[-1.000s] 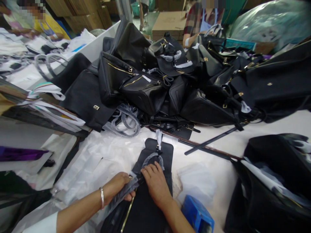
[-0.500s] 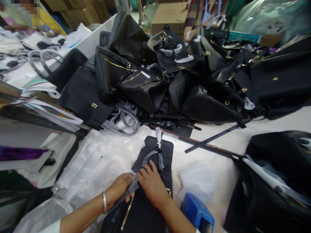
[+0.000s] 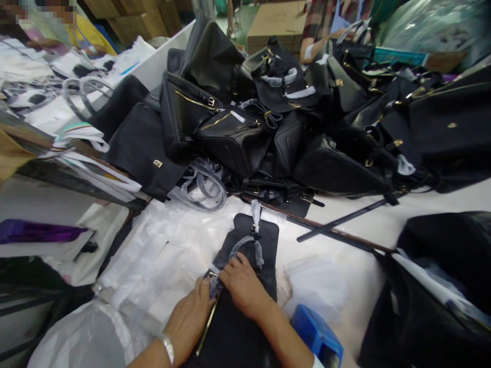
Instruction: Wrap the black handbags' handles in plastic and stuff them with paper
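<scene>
A black handbag lies flat on the white table in front of me, its flap pointing away. Its handle is wrapped in grey protective film. My left hand, with a metal bangle on the wrist, is closed on the film-wrapped strap near a gold fitting. My right hand rests on the bag beside it, fingers curled over the handle's base and pinching the wrap.
A big heap of black handbags fills the far side of the table. A blue object lies by my right forearm, clear plastic bags beside it. Another black bag sits at right. White wrapping sheets spread left. Other people work at the back.
My left hand has slid in closer to the right hand, bunching the film at the handle's base. The view has shifted slightly to the left.
</scene>
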`<action>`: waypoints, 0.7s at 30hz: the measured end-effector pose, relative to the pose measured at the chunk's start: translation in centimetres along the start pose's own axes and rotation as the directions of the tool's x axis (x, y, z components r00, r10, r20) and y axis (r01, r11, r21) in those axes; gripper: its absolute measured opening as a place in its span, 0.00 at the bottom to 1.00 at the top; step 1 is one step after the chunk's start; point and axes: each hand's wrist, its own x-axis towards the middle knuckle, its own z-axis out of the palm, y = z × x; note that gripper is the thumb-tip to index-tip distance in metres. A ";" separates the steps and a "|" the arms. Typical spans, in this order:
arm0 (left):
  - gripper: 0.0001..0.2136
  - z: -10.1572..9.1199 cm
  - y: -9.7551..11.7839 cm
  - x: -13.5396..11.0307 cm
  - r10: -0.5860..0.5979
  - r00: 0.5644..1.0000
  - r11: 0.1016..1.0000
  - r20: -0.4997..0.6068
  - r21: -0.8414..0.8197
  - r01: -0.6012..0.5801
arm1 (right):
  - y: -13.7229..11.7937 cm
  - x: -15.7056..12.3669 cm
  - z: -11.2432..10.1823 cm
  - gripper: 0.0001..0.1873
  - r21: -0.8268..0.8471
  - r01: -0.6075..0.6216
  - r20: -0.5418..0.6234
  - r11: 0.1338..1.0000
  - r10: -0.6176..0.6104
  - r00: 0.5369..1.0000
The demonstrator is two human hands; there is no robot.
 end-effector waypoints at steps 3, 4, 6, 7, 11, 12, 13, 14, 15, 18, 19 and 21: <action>0.14 -2.5 -0.5 1.2 0.064 0.951 0.937 0.303 -0.347 0.048 | -0.2 -0.3 -0.8 0.22 0.207 0.027 0.022 0.978 -0.032 0.999; 0.16 -3.6 -0.8 1.7 0.095 0.894 0.877 0.437 -0.463 0.133 | -0.2 -0.4 -1.1 0.26 0.283 0.035 0.028 0.959 -0.045 0.999; 0.19 -5.1 -1.5 2.7 0.149 0.737 0.734 0.659 -0.573 0.364 | 0.0 -0.6 -1.7 0.29 0.399 0.040 0.046 0.916 -0.064 0.997; 0.21 -5.6 -1.9 3.1 0.174 0.670 0.673 0.722 -0.584 0.454 | 0.1 -0.7 -2.1 0.28 0.435 0.040 0.063 0.899 -0.074 0.995; 0.24 -5.1 -2.3 3.9 0.250 0.637 0.582 0.729 -0.639 0.503 | 0.7 -0.6 -3.1 0.23 0.480 0.035 0.161 0.877 -0.127 0.979; 0.24 -4.8 -2.3 3.9 0.263 0.654 0.580 0.709 -0.658 0.480 | 0.8 -0.5 -3.2 0.22 0.470 0.030 0.178 0.882 -0.128 0.976; 0.24 -4.5 -2.1 3.8 0.277 0.670 0.577 0.688 -0.677 0.457 | 0.8 -0.4 -3.1 0.22 0.453 0.022 0.187 0.891 -0.119 0.975; 0.24 -4.3 -2.0 3.6 0.295 0.681 0.571 0.670 -0.695 0.436 | 0.7 -0.2 -3.0 0.21 0.433 0.016 0.192 0.901 -0.110 0.975; 0.24 -4.2 -1.8 3.4 0.314 0.689 0.564 0.654 -0.712 0.419 | 0.6 0.0 -2.7 0.20 0.416 0.016 0.196 0.909 -0.107 0.975; 0.23 -4.1 -1.4 2.5 0.343 0.725 0.576 0.597 -0.743 0.340 | 0.3 0.6 -1.8 0.13 0.404 0.040 0.201 0.914 -0.131 0.971; 0.23 -4.1 -1.3 2.1 0.326 0.759 0.614 0.564 -0.737 0.283 | 0.3 0.7 -1.6 0.11 0.403 0.042 0.198 0.914 -0.132 0.971; 0.20 -3.8 -1.3 1.1 0.256 0.866 0.747 0.429 -0.657 0.104 | 0.4 0.9 -1.3 0.07 0.396 0.026 0.182 0.918 -0.106 0.977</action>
